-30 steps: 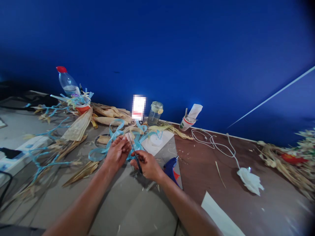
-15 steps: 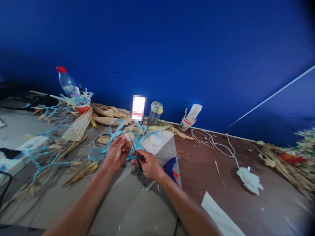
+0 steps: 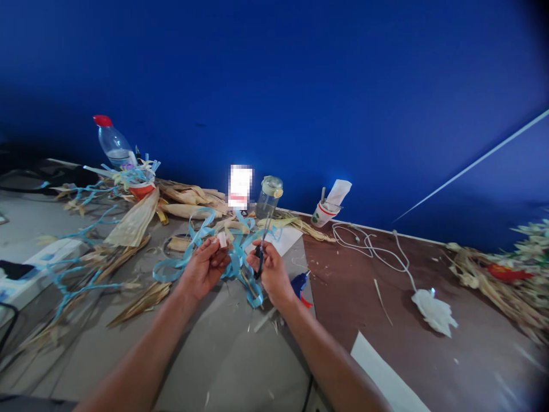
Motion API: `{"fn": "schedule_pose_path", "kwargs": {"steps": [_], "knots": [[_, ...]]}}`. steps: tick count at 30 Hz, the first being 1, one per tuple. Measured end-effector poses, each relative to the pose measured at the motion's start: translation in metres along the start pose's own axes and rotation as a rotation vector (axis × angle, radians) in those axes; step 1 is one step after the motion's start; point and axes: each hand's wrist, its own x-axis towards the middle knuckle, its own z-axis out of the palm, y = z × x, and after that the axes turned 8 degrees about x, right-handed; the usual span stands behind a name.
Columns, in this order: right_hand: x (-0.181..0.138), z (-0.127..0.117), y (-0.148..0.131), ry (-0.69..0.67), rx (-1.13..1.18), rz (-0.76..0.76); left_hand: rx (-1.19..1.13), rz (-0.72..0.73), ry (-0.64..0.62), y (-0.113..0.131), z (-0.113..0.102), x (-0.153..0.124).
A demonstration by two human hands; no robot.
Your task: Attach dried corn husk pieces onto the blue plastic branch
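My left hand pinches a small pale piece of husk between thumb and fingers, above the grey table. My right hand is closed round the black handles of a pair of scissors, blades pointing up and away. Between and behind both hands lies a tangle of light blue ribbon strips. A blue glue gun lies just right of my right wrist.
Dried corn husks and blue strips litter the left. A red-capped bottle, glass jar and paper cup stand by the blue wall. White cable, white flower and white paper lie on the brown surface; more husks far right.
My right hand lifted the scissors away from the piece in my left hand and swung the blades up to the right. My left hand stayed put, keeping hold of the small piece.
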Motion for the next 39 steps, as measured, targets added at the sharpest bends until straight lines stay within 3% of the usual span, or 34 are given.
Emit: {"fn": "schedule_pose_path", "kwargs": {"steps": [4, 11, 16, 22, 28, 33, 39], "knots": [[0.003, -0.002, -0.001, 0.080, 0.020, -0.006, 0.012, -0.001, -0.029, -0.001, -0.004, 0.001], [0.002, -0.003, 0.000, 0.067, 0.023, 0.032, 0.028, -0.041, -0.097, 0.001, -0.005, 0.001], [0.000, -0.003, -0.003, 0.080, 0.036, 0.012, 0.228, -0.037, 0.036, -0.012, 0.003, -0.004], [0.001, -0.005, -0.003, 0.005, -0.040, 0.055, 0.484, -0.012, -0.039, -0.030, 0.009, -0.007], [0.005, -0.010, -0.002, 0.033, -0.162, 0.027, 0.636, 0.077, -0.070, -0.034, 0.008, -0.008], [0.008, -0.015, -0.010, 0.080, -0.149, 0.013, 0.651, 0.158, -0.024, -0.027, 0.002, -0.006], [0.011, -0.018, -0.018, 0.078, -0.183, -0.005, 0.463, 0.028, -0.032, -0.012, 0.001, -0.003]]}}
